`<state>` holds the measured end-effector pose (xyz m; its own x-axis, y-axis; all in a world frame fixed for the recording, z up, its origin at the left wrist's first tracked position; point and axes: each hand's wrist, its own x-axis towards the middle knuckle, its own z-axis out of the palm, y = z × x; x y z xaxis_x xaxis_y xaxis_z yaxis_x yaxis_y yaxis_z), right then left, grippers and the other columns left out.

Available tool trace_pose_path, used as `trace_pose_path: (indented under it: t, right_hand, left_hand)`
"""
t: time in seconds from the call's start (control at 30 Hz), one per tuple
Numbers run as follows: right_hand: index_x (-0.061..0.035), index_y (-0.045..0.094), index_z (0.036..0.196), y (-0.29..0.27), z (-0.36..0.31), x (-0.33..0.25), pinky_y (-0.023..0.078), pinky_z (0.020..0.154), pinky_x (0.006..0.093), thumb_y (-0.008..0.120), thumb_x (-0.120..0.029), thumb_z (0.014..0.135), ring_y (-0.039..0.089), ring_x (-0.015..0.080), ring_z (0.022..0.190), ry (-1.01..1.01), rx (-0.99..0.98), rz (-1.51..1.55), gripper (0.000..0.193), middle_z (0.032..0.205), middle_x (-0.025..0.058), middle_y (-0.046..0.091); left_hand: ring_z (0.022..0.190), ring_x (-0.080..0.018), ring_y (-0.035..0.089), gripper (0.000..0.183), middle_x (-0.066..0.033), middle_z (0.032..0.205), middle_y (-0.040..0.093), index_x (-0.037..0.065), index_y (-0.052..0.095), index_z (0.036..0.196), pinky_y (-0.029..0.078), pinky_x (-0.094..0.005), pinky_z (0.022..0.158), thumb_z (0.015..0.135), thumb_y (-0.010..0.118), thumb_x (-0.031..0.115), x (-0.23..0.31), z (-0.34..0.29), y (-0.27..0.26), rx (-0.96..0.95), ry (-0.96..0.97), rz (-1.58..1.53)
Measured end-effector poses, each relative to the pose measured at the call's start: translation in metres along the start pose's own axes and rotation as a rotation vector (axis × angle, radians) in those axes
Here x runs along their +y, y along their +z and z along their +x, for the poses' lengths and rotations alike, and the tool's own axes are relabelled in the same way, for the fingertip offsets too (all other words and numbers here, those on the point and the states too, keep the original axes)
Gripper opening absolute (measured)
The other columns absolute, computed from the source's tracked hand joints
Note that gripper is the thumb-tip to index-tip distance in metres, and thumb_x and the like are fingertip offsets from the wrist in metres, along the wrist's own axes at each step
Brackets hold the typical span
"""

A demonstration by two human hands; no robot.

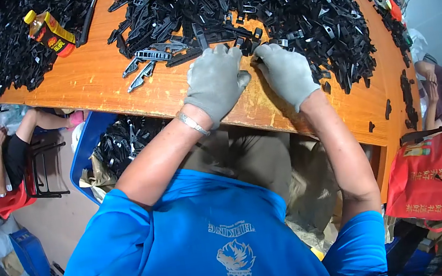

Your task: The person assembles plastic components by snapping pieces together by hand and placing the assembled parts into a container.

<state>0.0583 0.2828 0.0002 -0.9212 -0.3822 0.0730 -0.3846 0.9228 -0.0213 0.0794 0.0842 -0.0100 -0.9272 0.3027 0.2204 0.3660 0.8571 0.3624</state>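
My left hand (217, 78), in a grey work glove, lies over the near edge of a pile of black plastic parts (201, 4). Its fingers reach forward and the thumb stands apart, with nothing visible held. To its right, my right hand (286, 71) wears a matching glove and has its fingers curled down beside small black clips (245, 43). The thumb and whatever lies under those fingers are hidden. A few grey, ladder-shaped plastic pieces (142, 75) rest left of my left hand on the wooden table (105, 89).
A second black pile (19, 48) and a yellow-capped drink bottle (50, 33) occupy the table's left. Below the edge stands a blue bin (77, 162) of black parts. A red bag (422, 182) hangs at right. People sit on both sides.
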Motion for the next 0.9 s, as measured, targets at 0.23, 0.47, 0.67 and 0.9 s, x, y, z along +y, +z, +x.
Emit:
trace_pose_path:
  t: [0.23,0.47,0.67,0.9]
  right_hand:
    - [-0.0112,0.076,0.119,-0.004,-0.040,-0.005,0.059,0.086,0.0492,0.074,-0.015,0.096,0.074,0.0379,0.097,-0.206,0.090,0.504,0.024,0.103,0.0168,0.076]
    - [-0.0118,0.074,0.117,-0.014,-0.033,-0.033,0.060,0.081,0.0477,0.071,-0.014,0.097,0.075,0.0355,0.096,-0.177,-0.114,0.006,0.020,0.107,0.0143,0.074]
    - [-0.0143,0.080,0.111,-0.007,-0.019,-0.052,0.060,0.077,0.0439,0.080,-0.022,0.091,0.075,0.0320,0.094,-0.133,0.097,0.464,0.021,0.108,0.0105,0.072]
    - [-0.0148,0.083,0.106,0.014,-0.006,-0.043,0.059,0.078,0.0425,0.086,-0.019,0.085,0.072,0.0286,0.094,-0.178,0.116,0.517,0.023,0.102,0.0064,0.070]
  left_hand:
    - [0.105,-0.0416,0.071,0.025,-0.0202,0.108,0.074,0.005,0.071,0.113,0.056,-0.0503,0.089,0.094,0.075,0.019,-0.029,-0.042,-0.023,-0.040,-0.001,-0.321]
    - [0.098,-0.0369,0.066,0.021,-0.0124,0.098,0.070,0.009,0.077,0.108,0.054,-0.0482,0.085,0.090,0.079,0.020,-0.057,-0.061,-0.024,0.060,0.083,-0.192]
    - [0.093,-0.0344,0.065,0.016,-0.0092,0.096,0.069,0.011,0.077,0.102,0.052,-0.0459,0.083,0.090,0.080,0.021,-0.067,-0.065,-0.014,0.131,0.073,-0.176]
    - [0.091,-0.0327,0.064,0.016,-0.0090,0.093,0.067,0.011,0.077,0.100,0.050,-0.0442,0.079,0.091,0.080,0.024,-0.074,-0.063,-0.010,0.167,0.135,-0.208]
